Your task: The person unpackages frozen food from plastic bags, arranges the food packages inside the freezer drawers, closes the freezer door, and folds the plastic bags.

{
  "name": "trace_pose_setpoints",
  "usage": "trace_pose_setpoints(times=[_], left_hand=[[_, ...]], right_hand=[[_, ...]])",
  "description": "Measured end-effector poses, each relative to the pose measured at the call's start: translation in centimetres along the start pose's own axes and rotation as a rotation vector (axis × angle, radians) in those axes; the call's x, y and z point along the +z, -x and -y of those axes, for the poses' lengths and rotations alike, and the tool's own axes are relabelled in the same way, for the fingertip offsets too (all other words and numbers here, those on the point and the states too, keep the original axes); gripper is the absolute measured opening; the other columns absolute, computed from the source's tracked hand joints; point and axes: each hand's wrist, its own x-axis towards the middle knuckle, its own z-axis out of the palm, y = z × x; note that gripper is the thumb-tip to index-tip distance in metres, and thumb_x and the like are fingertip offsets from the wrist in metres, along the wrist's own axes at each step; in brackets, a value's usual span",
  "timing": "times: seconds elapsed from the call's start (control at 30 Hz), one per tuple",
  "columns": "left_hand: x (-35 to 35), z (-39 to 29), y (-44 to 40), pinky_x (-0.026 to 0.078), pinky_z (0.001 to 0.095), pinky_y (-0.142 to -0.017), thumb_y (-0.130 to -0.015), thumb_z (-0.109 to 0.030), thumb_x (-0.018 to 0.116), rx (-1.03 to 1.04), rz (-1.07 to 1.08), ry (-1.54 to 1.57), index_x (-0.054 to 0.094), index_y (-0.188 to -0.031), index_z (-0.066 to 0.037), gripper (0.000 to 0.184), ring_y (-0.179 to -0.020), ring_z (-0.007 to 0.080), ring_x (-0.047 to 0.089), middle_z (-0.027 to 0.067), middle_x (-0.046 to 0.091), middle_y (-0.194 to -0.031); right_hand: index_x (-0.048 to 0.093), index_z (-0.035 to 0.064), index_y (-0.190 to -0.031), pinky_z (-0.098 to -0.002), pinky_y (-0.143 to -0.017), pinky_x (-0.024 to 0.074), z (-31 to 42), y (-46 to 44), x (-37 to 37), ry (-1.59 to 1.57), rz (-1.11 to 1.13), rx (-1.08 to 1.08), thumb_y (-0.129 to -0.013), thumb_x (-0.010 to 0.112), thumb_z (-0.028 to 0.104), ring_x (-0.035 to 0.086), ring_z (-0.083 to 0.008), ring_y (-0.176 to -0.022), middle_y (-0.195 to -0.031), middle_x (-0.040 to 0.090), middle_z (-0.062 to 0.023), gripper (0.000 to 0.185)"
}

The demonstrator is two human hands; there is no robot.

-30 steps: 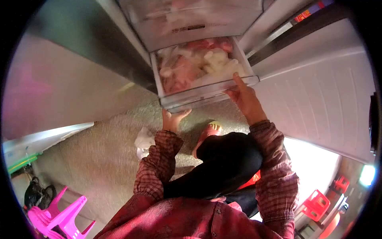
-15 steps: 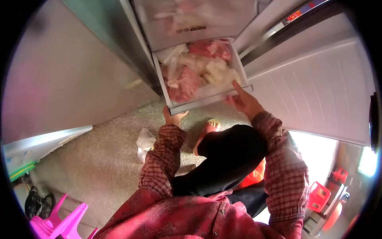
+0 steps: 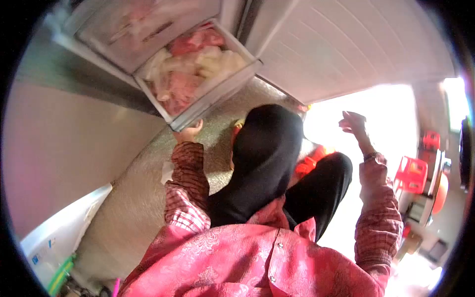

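Observation:
A pulled-out freezer drawer point(image 3: 217, 95) holds pink-red bags point(image 3: 182, 91) and pale, whitish bagged food point(image 3: 217, 62), blurred by motion. My left hand point(image 3: 189, 133) is at the drawer's front left corner, gripping it from below; some of its fingers are hidden under the edge. Away from the drawer, my right hand point(image 3: 354, 123) hangs over the bright floor to the right. Its fingers are loosely bent and somewhat apart, with nothing visible in them.
The freezer door point(image 3: 346, 49) stands swung out on the right. Another drawer front point(image 3: 143, 29) is above the pulled-out one. An orange-red bag point(image 3: 311, 161) lies by my knees. Red plastic stools point(image 3: 411, 174) stand at the right. A white object point(image 3: 167, 172) sits beside my left sleeve.
My right hand has let go of the drawer's front right and moved away to the right. The left hand stays at the left corner. The view has turned, shifting the drawer leftward.

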Motion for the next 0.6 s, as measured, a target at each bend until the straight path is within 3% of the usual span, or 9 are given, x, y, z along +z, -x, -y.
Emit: trace_pose_setpoints(times=[0.07,0.1,0.2,0.27,0.3,0.37,0.5,0.57,0.6], left_hand=[[1.7,0.6,1.7,0.019,0.0588,-0.105,-0.091,-0.048,0.034,-0.005,-0.18,0.013,0.039,-0.134,-0.014,0.055,-0.129,0.0371,0.025,0.0124,0.034,-0.138],[1.9,0.8,2.1,0.021,0.0598,-0.104,-0.092,-0.047,0.033,0.027,-0.164,-0.03,0.042,-0.132,-0.013,0.053,-0.128,0.0358,0.028,0.012,0.038,-0.136],[3.4,1.3,3.3,0.025,0.0614,-0.102,-0.093,-0.044,0.033,0.028,-0.271,-0.071,0.048,-0.128,-0.011,0.05,-0.125,0.0337,0.034,0.0115,0.044,-0.131],[3.5,0.8,2.2,0.032,0.0614,-0.098,-0.093,-0.04,0.036,0.01,-0.475,0.046,0.054,-0.121,-0.008,0.046,-0.119,0.0346,0.041,0.0124,0.048,-0.126],[3.6,1.0,2.6,0.032,0.0614,-0.098,-0.093,-0.04,0.036,0.005,-0.488,0.02,0.054,-0.121,-0.008,0.046,-0.119,0.0346,0.041,0.0124,0.048,-0.126],[4.4,1.6,3.6,0.033,0.0596,-0.099,-0.087,-0.044,0.045,0.093,-0.601,0.207,0.054,-0.119,-0.007,0.051,-0.119,0.0326,0.042,0.0099,0.049,-0.126],[2.6,-0.9,-0.5,0.035,0.06,-0.097,-0.086,-0.043,0.046,0.011,-0.492,-0.02,0.057,-0.117,-0.01,0.047,-0.118,0.031,0.044,0.0081,0.052,-0.124],[2.2,-1.1,-1.0,0.036,0.0595,-0.097,-0.087,-0.042,0.047,-0.038,-0.454,-0.031,0.056,-0.118,-0.01,0.046,-0.118,0.0317,0.044,0.009,0.051,-0.124],[2.8,-1.0,-0.5,0.036,0.0591,-0.097,-0.087,-0.04,0.048,-0.001,-0.517,0.026,0.056,-0.118,-0.01,0.044,-0.118,0.0322,0.043,0.0095,0.049,-0.126]], right_hand=[[0.061,-0.0029,-0.106,-0.029,-0.055,0.0538,-8.0,2.6,-4.0,0.03,-0.051,0.147,-0.082,0.063,0.043,0.066,-0.0183,-0.068,-0.077,0.068,-0.0125,0.051],[0.06,0.0046,-0.109,-0.0272,-0.068,0.0526,-10.2,4.5,-5.2,-0.052,0.039,0.342,-0.085,0.062,0.039,0.064,-0.0149,-0.076,-0.089,0.067,-0.0083,0.042],[0.056,0.0061,-0.118,-0.0316,-0.082,0.0497,-17.3,10.5,-4.9,0.146,-0.032,-0.031,-0.09,0.056,0.034,0.061,-0.018,-0.091,-0.098,0.065,-0.0077,0.04],[0.05,0.0086,-0.125,-0.0347,-0.092,0.0445,-16.4,13.4,-4.3,-0.924,0.048,0.361,-0.094,0.049,0.03,0.057,-0.0199,-0.101,-0.102,0.064,-0.0072,0.038],[0.05,0.0061,-0.124,-0.033,-0.088,0.0475,-15.1,14.6,-4.0,-0.86,-0.08,0.36,-0.094,0.047,0.031,0.061,-0.0165,-0.09,-0.099,0.064,-0.0092,0.039],[0.048,0.0056,-0.126,-0.0327,-0.09,0.0465,-13.2,17.4,-3.8,-0.939,-0.137,0.392,-0.093,0.049,0.036,0.061,-0.0182,-0.092,-0.101,0.063,-0.0107,0.045],[0.05,0.0038,-0.125,-0.0334,-0.092,0.0453,-11.4,22.3,-5.4,-0.913,-0.069,0.357,-0.092,0.049,0.041,0.061,-0.0198,-0.095,-0.105,0.063,-0.0117,0.05],[0.051,0.0011,-0.122,-0.0336,-0.094,0.0442,-8.9,24.9,-4.5,-0.759,-0.313,0.171,-0.091,0.049,0.044,0.06,-0.021,-0.098,-0.109,0.061,-0.013,0.053],[0.052,-0.0006,-0.12,-0.0338,-0.095,0.043,-9.6,24.9,-5.0,-0.86,-0.277,0.272,-0.092,0.048,0.043,0.059,-0.0216,-0.101,-0.112,0.061,-0.0147,0.052]])
